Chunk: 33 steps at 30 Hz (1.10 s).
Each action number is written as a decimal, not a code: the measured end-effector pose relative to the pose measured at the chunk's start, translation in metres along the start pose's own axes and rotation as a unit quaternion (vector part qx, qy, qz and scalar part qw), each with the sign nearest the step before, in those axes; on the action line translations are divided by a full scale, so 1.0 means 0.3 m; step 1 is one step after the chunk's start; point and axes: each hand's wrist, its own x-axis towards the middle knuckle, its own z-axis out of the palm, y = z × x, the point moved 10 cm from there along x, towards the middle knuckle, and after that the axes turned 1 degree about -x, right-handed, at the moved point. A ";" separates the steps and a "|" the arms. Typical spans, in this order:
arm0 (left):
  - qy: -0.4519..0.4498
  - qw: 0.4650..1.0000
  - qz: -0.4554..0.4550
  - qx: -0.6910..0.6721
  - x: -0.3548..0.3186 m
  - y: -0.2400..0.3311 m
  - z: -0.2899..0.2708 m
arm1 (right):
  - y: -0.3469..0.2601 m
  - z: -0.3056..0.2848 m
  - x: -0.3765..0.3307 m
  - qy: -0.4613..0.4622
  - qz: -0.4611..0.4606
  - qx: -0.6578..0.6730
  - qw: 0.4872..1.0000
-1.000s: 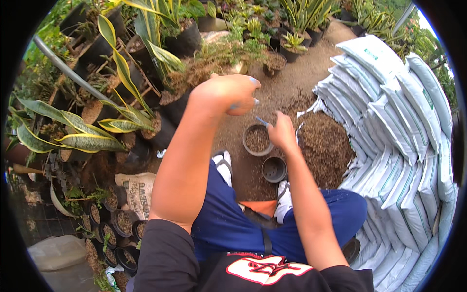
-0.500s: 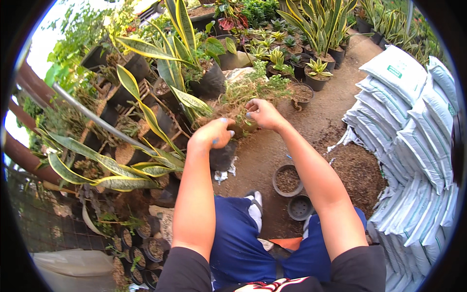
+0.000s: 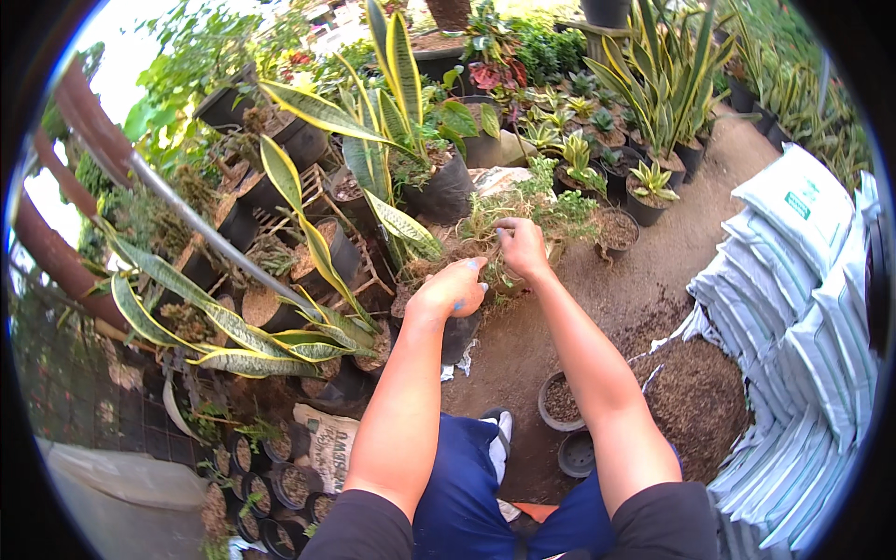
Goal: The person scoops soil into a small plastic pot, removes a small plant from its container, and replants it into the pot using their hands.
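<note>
Both hands are up at the wispy, thin-stemmed green plant (image 3: 523,210) in the black plastic nursery pot (image 3: 457,331), set among the striped yellow-edged sword-leaf plants (image 3: 308,233). The left hand (image 3: 450,291) lies curled, fingers folded, over the pot's rim. The right hand (image 3: 523,247) pinches a few stems with closed fingertips; nearer the knees, a small soil-filled round pot (image 3: 560,403) stands beside a loose brown soil heap (image 3: 700,397).

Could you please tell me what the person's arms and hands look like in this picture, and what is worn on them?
Both forearms are bare; short black sleeves end above the elbows. No gloves, watch or rings show. The left hand has light blue varnish on its nails; the right hand shows no markings that I can make out.
</note>
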 end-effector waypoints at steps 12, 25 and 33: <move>0.111 0.932 0.072 -0.337 0.240 -0.077 0.072 | -0.126 -0.184 0.080 -0.061 0.049 0.301 0.950; 0.197 0.684 -0.005 -0.702 0.416 -0.152 0.097 | -0.271 -0.443 0.019 -0.125 -0.034 0.095 0.987; 0.208 0.691 -0.036 -0.691 0.425 -0.169 0.111 | -0.301 -0.734 0.027 -0.017 -0.025 0.245 0.969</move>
